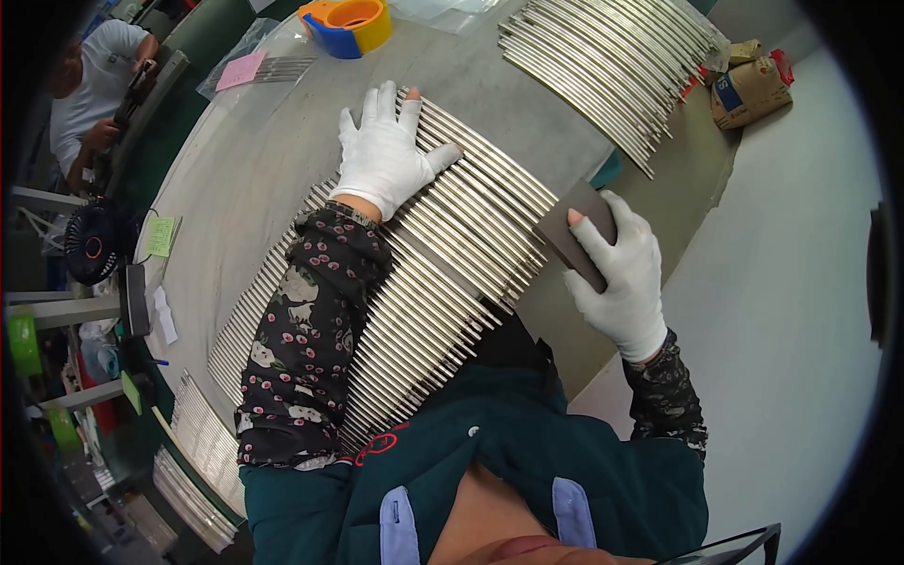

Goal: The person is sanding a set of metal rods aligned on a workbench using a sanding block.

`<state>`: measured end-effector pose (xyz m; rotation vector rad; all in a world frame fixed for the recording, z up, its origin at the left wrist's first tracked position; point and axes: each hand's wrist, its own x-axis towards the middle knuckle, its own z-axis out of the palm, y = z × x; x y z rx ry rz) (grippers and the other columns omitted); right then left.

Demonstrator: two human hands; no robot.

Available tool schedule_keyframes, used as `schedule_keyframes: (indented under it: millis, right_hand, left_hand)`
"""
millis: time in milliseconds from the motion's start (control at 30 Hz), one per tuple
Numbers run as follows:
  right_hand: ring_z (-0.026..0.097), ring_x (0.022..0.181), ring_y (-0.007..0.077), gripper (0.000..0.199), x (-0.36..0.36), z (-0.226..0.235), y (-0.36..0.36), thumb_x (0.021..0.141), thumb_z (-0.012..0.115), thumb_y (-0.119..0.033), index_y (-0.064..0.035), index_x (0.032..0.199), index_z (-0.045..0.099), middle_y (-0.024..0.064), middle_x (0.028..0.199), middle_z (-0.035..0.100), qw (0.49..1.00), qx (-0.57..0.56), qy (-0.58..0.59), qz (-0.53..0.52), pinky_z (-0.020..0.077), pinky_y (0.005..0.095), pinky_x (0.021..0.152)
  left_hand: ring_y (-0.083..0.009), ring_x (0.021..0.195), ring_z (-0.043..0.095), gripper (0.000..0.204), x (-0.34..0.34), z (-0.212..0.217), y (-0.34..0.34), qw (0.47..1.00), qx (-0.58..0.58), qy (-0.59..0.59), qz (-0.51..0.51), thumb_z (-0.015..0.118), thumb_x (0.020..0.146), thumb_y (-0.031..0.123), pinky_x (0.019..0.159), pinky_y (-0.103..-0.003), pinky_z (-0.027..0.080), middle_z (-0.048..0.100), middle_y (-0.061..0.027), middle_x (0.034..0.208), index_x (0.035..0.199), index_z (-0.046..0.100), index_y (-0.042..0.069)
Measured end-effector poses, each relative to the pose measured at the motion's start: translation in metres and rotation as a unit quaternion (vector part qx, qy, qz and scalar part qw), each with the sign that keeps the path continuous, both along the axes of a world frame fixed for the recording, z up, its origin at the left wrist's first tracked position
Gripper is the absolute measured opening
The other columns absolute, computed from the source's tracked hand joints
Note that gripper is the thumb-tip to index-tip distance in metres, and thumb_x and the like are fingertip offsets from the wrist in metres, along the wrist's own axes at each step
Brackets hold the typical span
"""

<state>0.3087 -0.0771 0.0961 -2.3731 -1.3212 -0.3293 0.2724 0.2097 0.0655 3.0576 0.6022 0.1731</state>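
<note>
A wide row of thin, shiny metal rods (pixel 428 311) lies side by side on the grey table in front of me. My left hand (pixel 386 155), in a white glove with bare fingertips, rests flat across the far rods with its fingers spread. In my gloved right hand (pixel 621 273) is a dark brown-grey rectangular block (pixel 576 226), gripped with the thumb and fingers around it. The block is up against the right-hand ends of the rods. I cannot tell what the block is made of.
Another row of metal rods (pixel 603 66) lies at the far right, beside a brown paper sack (pixel 751 92). An orange and blue tape dispenser (pixel 348 26) stands at the back. At left are a black fan (pixel 94 243), a green note (pixel 162 235) and a seated person (pixel 104 85).
</note>
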Motion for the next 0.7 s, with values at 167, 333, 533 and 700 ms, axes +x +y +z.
schedule_keyframes:
  millis: [167, 333, 533, 700]
  right_hand:
    - [0.052, 0.101, 0.0352, 0.055, 0.006, 0.0, 0.038, 0.066, 0.073, -0.018, -0.0165, 0.119, 0.059, 0.0226, 0.123, 0.047, 0.999, -0.042, -0.024, 0.023, 0.0443, 0.0411, 0.077]
    - [0.052, 0.099, 0.0351, 0.052, 0.01, -0.001, 0.042, 0.069, 0.072, -0.019, -0.0158, 0.119, 0.059, 0.022, 0.12, 0.048, 0.998, -0.037, -0.019, 0.056, 0.0434, 0.0414, 0.075]
    - [0.052, 0.1, 0.0346, 0.052, 0.007, 0.004, 0.051, 0.07, 0.07, -0.017, -0.0165, 0.12, 0.058, 0.0214, 0.122, 0.047, 0.997, -0.065, -0.039, 0.033, 0.0432, 0.0408, 0.075]
    - [0.051, 0.104, 0.0357, 0.054, 0.004, 0.013, 0.004, 0.066, 0.071, -0.013, -0.0164, 0.118, 0.059, 0.0219, 0.123, 0.047, 0.995, -0.086, -0.01, 0.048, 0.043, 0.0422, 0.079]
  left_hand:
    - [-0.0309, 0.141, 0.021, 0.088, 0.001, 0.001, -0.001, 1.0, -0.009, 0.001, -0.001, 0.051, 0.08, 0.066, 0.113, -0.054, 0.015, 0.029, -0.0191, 0.149, 0.143, 0.036, 0.006]
    - [-0.0312, 0.138, 0.026, 0.088, -0.002, 0.0, 0.002, 1.0, -0.018, -0.02, -0.012, 0.054, 0.079, 0.065, 0.112, -0.054, 0.017, 0.032, -0.0192, 0.146, 0.141, 0.038, 0.005]
    - [-0.0309, 0.138, 0.026, 0.088, 0.0, 0.002, -0.001, 0.999, -0.012, -0.023, -0.02, 0.055, 0.079, 0.065, 0.113, -0.052, 0.017, 0.033, -0.0193, 0.145, 0.142, 0.038, 0.005]
    - [-0.0324, 0.138, 0.025, 0.087, -0.005, 0.002, 0.002, 1.0, -0.011, -0.017, -0.006, 0.054, 0.081, 0.064, 0.112, -0.053, 0.018, 0.031, -0.0202, 0.147, 0.142, 0.037, 0.004]
